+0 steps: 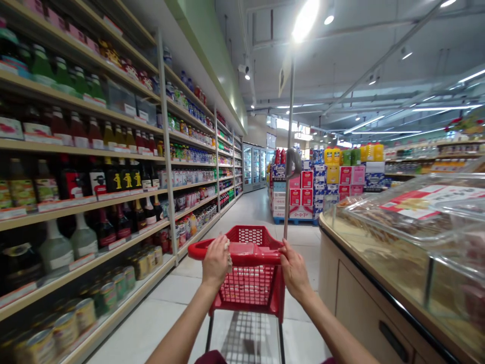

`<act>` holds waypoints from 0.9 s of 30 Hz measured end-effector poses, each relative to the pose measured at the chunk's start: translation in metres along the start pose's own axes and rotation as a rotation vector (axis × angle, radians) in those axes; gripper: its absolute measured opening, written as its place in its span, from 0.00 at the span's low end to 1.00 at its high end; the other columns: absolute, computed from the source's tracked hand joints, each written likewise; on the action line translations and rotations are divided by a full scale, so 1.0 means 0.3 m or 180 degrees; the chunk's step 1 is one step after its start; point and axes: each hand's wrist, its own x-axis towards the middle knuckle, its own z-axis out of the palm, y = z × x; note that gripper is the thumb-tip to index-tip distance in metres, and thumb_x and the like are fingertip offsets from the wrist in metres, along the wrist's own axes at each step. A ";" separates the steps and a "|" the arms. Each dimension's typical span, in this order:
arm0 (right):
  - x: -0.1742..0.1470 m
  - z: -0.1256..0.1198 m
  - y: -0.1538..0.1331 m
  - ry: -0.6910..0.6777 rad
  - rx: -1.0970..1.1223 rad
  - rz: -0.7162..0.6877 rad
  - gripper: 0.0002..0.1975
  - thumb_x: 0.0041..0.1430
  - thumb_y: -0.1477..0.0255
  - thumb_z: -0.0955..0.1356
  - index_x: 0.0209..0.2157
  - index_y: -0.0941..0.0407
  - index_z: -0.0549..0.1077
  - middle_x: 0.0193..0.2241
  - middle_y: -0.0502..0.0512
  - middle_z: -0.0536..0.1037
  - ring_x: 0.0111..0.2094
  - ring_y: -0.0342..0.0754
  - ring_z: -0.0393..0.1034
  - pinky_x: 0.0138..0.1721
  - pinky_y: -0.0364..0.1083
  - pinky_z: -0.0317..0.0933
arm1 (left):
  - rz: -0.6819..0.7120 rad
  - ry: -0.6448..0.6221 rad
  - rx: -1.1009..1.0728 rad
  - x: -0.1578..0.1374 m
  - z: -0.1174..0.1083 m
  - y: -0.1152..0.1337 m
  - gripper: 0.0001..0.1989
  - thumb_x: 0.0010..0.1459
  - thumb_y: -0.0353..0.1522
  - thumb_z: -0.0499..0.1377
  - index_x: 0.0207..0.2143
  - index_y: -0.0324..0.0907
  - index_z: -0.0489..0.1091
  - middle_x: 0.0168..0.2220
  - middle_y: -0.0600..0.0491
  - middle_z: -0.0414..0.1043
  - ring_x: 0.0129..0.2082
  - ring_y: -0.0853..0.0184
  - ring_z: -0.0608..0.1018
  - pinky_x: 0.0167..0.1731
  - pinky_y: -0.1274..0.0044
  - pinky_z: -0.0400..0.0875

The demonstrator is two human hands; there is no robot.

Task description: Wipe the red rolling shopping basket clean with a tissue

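Note:
A red plastic shopping cart [248, 285] stands in front of me, its basket showing no goods that I can make out. My left hand [215, 258] is closed over the left part of the red handle [248, 257]. Under its fingers a crumpled pale cloth or tissue [229, 253] shows against the handle. At the handle's right end, my right hand [293, 269] is wrapped round the bar. A tall thin metal pole [291, 111] with a grey hook-like piece [294, 164] rises just above this hand; whether the hand touches it or the cart bears it, I cannot tell.
Shelves [83, 205] of bottles, cans and jars line the left side. To the right stands a counter [364, 288] topped with clear display lids [435, 202]. Ahead are stacked boxes [306, 189] on a blue pallet [295, 221], with glass-door fridges [253, 164] farther back. Pale floor tiles [235, 215] run between.

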 end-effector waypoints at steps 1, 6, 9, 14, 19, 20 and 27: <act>-0.001 0.008 -0.003 0.0028 0.0016 0.0020 0.22 0.60 0.67 0.52 0.55 0.57 0.55 0.41 0.56 0.72 0.46 0.49 0.63 0.47 0.53 0.53 | 0.0059 -0.0014 -0.0018 0.004 0.016 0.032 0.16 0.58 0.30 0.44 0.44 0.37 0.65 0.44 0.45 0.70 0.49 0.62 0.68 0.47 0.64 0.67; 0.000 0.005 0.006 -0.0082 -0.0016 -0.0060 0.22 0.60 0.67 0.53 0.54 0.57 0.55 0.43 0.56 0.72 0.46 0.48 0.63 0.48 0.53 0.53 | 0.1102 -0.0287 -0.0371 0.022 0.113 0.287 0.15 0.57 0.27 0.45 0.45 0.39 0.65 0.47 0.48 0.67 0.51 0.65 0.65 0.48 0.69 0.66; 0.005 -0.020 0.018 -0.0153 -0.0074 -0.0110 0.22 0.60 0.67 0.53 0.55 0.55 0.54 0.41 0.55 0.73 0.44 0.48 0.64 0.47 0.53 0.53 | 0.1235 -0.0331 -0.0375 0.016 0.080 0.221 0.16 0.56 0.26 0.46 0.47 0.39 0.63 0.49 0.48 0.66 0.53 0.66 0.63 0.49 0.69 0.65; 0.008 -0.014 0.016 0.0002 -0.0037 -0.0029 0.22 0.59 0.67 0.53 0.54 0.56 0.56 0.41 0.56 0.72 0.45 0.49 0.64 0.46 0.52 0.54 | 0.0259 -0.0059 -0.0031 0.013 0.010 0.033 0.15 0.56 0.28 0.45 0.44 0.37 0.66 0.45 0.45 0.69 0.49 0.63 0.67 0.47 0.67 0.67; 0.003 -0.007 0.024 -0.0017 -0.0124 -0.0102 0.22 0.59 0.67 0.53 0.54 0.57 0.55 0.42 0.56 0.72 0.45 0.49 0.63 0.47 0.53 0.54 | 0.1084 -0.0311 -0.0227 0.012 0.087 0.219 0.15 0.56 0.26 0.45 0.44 0.37 0.65 0.48 0.47 0.66 0.53 0.63 0.63 0.50 0.67 0.64; 0.003 -0.011 0.030 -0.0067 -0.0148 -0.0159 0.22 0.59 0.67 0.54 0.54 0.57 0.55 0.41 0.56 0.72 0.45 0.49 0.64 0.47 0.53 0.53 | 0.1254 -0.0330 -0.0259 0.010 0.092 0.232 0.16 0.56 0.26 0.46 0.45 0.38 0.65 0.49 0.48 0.66 0.54 0.63 0.62 0.50 0.67 0.64; 0.006 0.001 0.037 0.0068 -0.0210 -0.0058 0.22 0.59 0.67 0.53 0.53 0.56 0.57 0.44 0.57 0.71 0.47 0.50 0.62 0.46 0.52 0.54 | 0.0543 -0.0010 0.0050 -0.014 0.002 0.037 0.17 0.56 0.26 0.45 0.47 0.37 0.62 0.48 0.45 0.66 0.52 0.63 0.64 0.49 0.65 0.65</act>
